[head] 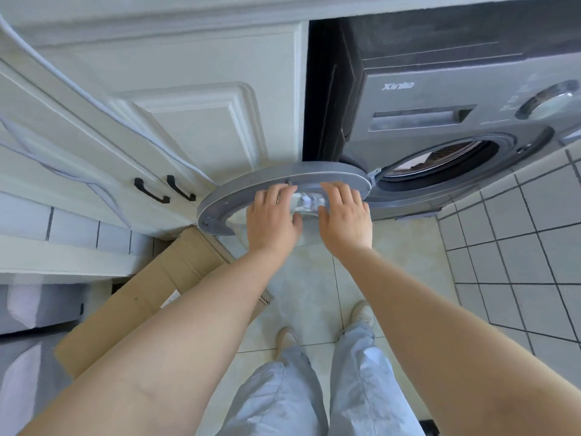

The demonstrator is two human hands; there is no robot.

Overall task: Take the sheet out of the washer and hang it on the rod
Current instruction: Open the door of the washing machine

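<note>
The grey front-loading washer [440,99] stands at the upper right. Its round door [239,190] is swung wide open to the left, hinged at the drum opening [440,162]. Inside the dark drum a pale patch shows; I cannot tell if it is the sheet. My left hand [272,220] lies flat on the inner side of the door, fingers spread. Over the door's glass bowl rests my right hand [344,215], also flat with fingers spread. Neither hand holds anything. No rod is in view.
White cabinet doors [188,121] with black handles [151,191] stand left of the washer, just behind the open door. A flattened cardboard box [163,278] lies on the floor at the left. Grey wall tiles [518,240] run along the right. My feet [361,313] stand on pale floor tiles.
</note>
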